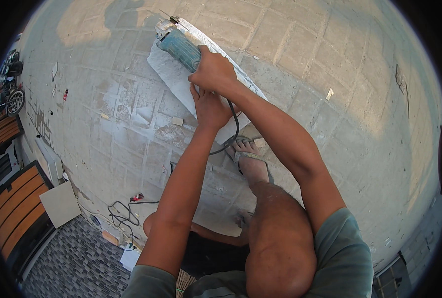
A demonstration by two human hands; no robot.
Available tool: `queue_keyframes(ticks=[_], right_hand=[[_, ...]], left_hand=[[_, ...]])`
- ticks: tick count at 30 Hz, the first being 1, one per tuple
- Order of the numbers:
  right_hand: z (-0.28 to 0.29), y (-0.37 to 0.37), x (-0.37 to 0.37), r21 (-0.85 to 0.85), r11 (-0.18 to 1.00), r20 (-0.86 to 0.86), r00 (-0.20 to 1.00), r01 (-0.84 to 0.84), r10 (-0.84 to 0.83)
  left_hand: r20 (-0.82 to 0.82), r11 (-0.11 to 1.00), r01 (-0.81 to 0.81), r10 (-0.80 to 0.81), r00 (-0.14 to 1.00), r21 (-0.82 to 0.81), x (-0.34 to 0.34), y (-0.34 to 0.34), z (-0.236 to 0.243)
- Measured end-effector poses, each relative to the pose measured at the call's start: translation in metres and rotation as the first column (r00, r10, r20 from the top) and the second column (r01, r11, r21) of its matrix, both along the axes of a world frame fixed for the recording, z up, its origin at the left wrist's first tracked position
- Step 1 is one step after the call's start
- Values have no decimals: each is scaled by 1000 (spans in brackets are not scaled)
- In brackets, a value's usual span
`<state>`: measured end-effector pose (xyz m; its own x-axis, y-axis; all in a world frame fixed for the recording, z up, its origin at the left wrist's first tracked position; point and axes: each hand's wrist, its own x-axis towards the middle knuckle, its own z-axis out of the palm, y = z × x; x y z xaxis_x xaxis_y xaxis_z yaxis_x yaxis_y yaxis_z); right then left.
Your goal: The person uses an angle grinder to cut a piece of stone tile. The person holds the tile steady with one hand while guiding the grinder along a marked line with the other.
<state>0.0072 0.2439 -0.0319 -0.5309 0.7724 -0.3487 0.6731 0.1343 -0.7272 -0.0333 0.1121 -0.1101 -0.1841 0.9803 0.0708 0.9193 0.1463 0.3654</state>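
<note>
A teal angle grinder (pixel 178 48) is in the grip of my right hand (pixel 214 72), its head and thin disc pointing to the far left. The disc is by the far end of a long pale tile piece (pixel 173 74) lying on the paving. My left hand (pixel 212 111) rests on the tile just behind the grinder and below my right hand. Its visible fingers are stretched out, and some are hidden. A dark power cord (pixel 237 124) runs from behind my hands toward my feet.
My sandalled foot (pixel 250 159) stands close to the tile's near end. Small tile scraps (pixel 177 121) lie around on dusty pavers. At lower left are a coiled cable (pixel 124 216), a square tile (pixel 60 203) and dark mosaic paving (pixel 77 258). A motorcycle (pixel 15 102) stands far left.
</note>
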Motion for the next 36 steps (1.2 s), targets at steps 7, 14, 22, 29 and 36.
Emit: queue_keyframes(ticks=[7, 14, 22, 29, 36], right_hand=[[6, -1, -7, -14, 1000, 40, 999, 5, -4], [1, 3, -8, -25, 999, 40, 999, -25, 26], [-5, 9, -14, 3, 999, 80, 996, -42, 41], [-10, 10, -17, 33, 999, 117, 993, -31, 27], [-9, 9, -16, 53, 998, 129, 991, -27, 20]], left_hand=[[-35, 1000, 29, -29, 999, 2, -3, -3, -6], [-31, 999, 21, -20, 999, 25, 0, -2, -4], [-1, 1000, -4, 4, 1000, -20, 3, 1, 9], [1, 1000, -21, 21, 1000, -18, 1, 0, 9], [5, 1000, -15, 15, 1000, -10, 3, 0, 9]])
